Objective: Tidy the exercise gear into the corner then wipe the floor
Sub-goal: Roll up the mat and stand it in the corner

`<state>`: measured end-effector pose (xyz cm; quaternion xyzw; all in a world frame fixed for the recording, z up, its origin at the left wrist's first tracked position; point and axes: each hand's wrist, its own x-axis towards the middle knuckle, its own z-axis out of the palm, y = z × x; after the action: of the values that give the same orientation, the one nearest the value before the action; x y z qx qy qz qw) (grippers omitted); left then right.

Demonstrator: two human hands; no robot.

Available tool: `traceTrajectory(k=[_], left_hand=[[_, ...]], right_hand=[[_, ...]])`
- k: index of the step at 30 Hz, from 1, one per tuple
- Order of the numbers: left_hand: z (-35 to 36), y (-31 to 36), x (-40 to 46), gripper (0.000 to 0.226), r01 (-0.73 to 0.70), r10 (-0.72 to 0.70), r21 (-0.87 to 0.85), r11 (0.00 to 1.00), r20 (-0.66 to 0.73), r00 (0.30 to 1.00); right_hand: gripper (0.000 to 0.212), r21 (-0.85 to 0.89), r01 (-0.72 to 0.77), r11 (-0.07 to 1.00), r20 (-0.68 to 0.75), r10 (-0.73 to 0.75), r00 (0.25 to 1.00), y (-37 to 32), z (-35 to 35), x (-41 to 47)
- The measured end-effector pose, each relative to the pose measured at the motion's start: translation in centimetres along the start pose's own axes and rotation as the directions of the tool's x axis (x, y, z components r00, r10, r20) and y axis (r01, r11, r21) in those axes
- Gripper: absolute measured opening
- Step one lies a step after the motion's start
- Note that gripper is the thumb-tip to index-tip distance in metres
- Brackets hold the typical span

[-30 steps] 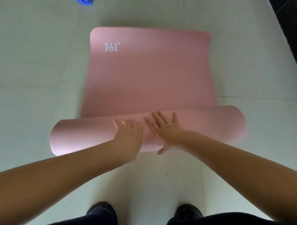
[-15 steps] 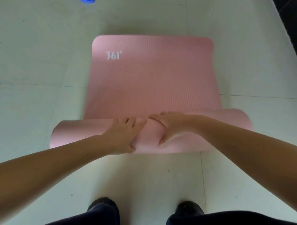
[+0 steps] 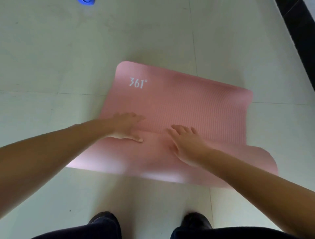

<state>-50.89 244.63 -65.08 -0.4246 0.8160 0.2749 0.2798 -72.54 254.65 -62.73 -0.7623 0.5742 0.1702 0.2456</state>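
Note:
A pink exercise mat [image 3: 187, 102] printed "361°" lies partly rolled on the pale tiled floor. Its thick rolled part [image 3: 153, 162] lies nearest me, slanting from lower left to right. My left hand [image 3: 127, 126] presses flat on top of the roll, fingers reaching over onto the flat part. My right hand [image 3: 185, 141] lies flat on the roll beside it, fingers spread and pointing away from me. Neither hand is closed around the mat. The short flat stretch of mat extends beyond the roll.
A blue object [image 3: 86, 2] shows at the top edge, mostly cut off. A dark strip [image 3: 300, 42] runs along the right side of the floor. My two dark shoes [image 3: 104, 220] [image 3: 196, 220] stand just behind the roll. Pale floor tiles [image 3: 59, 51] surround the mat.
The roll has moved forward over the mat, so less flat mat remains. Both hands went from curled over the roll to lying flat on it. The mat now lies skewed to the right.

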Motion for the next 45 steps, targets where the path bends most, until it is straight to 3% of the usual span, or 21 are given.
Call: traceTrajectory(k=[3, 5, 7, 8, 11, 15, 20, 24, 30, 35, 38, 39, 42, 45], left_hand=[[-0.4, 0.0, 0.2, 0.073, 0.123, -0.104, 0.037, 0.992, -0.330, 0.938], [0.6, 1.4, -0.4, 0.064, 0.058, 0.040, 0.176, 0.983, -0.507, 0.861], [3.2, 2.9, -1.4, 0.067, -0.055, 0.221, 0.276, 0.960, -0.619, 0.753], [4.6, 3.5, -2.1, 0.073, -0.068, 0.262, 0.326, 0.943, -0.601, 0.755], [7.0, 3.5, -3.1, 0.107, -0.072, 0.283, 0.432, 0.899, -0.448, 0.848], [5.3, 2.5, -2.1, 0.135, -0.002, 0.184, 0.459, 0.888, -0.350, 0.918], [3.0, 3.0, -1.1, 0.111, -0.033, 0.178, 0.447, 0.894, -0.286, 0.942], [4.7, 3.5, -3.3, 0.126, 0.019, 0.176, 0.478, 0.878, -0.360, 0.916], [11.7, 4.8, -7.8, 0.127, -0.083, 0.240, 0.366, 0.927, -0.409, 0.881], [7.8, 3.3, -6.4, 0.128, -0.155, 0.251, 0.380, 0.912, -0.217, 0.943], [2.0, 0.5, -2.5, 0.119, -0.171, 0.161, 0.119, 0.978, 0.091, 0.983], [0.2, 0.0, -1.6, 0.117, -0.157, 0.147, 0.091, 0.983, 0.112, 0.983], [-2.9, -1.9, -0.6, 0.110, -0.071, 0.067, 0.202, 0.977, 0.027, 0.997], [-4.3, -3.4, -1.0, 0.103, 0.129, -0.079, 0.162, 0.978, -0.283, 0.956]], right_hand=[[0.103, -0.118, 0.040, 0.992, 0.005, -0.040, 0.999, -1.6, 1.9, -0.9], [0.127, -0.212, 0.019, 0.977, -0.049, -0.030, 0.998, -1.4, 2.5, -0.7], [0.128, -0.197, 0.013, 0.980, -0.049, -0.023, 0.999, -0.4, 1.9, 0.3], [0.122, -0.144, 0.035, 0.989, -0.024, -0.038, 0.999, 0.1, 1.5, 0.9], [0.119, -0.078, 0.029, 0.996, 0.074, -0.024, 0.997, 1.3, -0.3, 2.4], [0.127, -0.012, -0.019, 1.000, 0.108, 0.020, 0.994, 2.3, -1.1, 3.6], [0.117, 0.085, -0.044, 0.995, 0.105, 0.035, 0.994, 3.7, -3.1, 4.4], [0.106, 0.076, 0.028, 0.997, 0.107, -0.036, 0.994, 3.4, -2.8, 3.2], [0.107, -0.030, 0.184, 0.983, 0.235, -0.172, 0.957, 0.6, 0.3, 0.9], [0.098, 0.123, 0.099, 0.987, 0.330, -0.135, 0.934, 0.8, -1.0, 1.7], [0.074, 0.197, -0.024, 0.980, 0.179, -0.012, 0.984, 2.3, -2.5, 2.4], [0.067, 0.146, -0.025, 0.989, 0.089, 0.012, 0.996, 2.4, -2.6, 2.2], [0.069, -0.058, 0.044, 0.997, -0.133, -0.051, 0.990, 1.6, -1.6, 1.0], [0.092, -0.189, 0.105, 0.976, -0.154, -0.135, 0.979, 1.3, 0.0, 0.2]])
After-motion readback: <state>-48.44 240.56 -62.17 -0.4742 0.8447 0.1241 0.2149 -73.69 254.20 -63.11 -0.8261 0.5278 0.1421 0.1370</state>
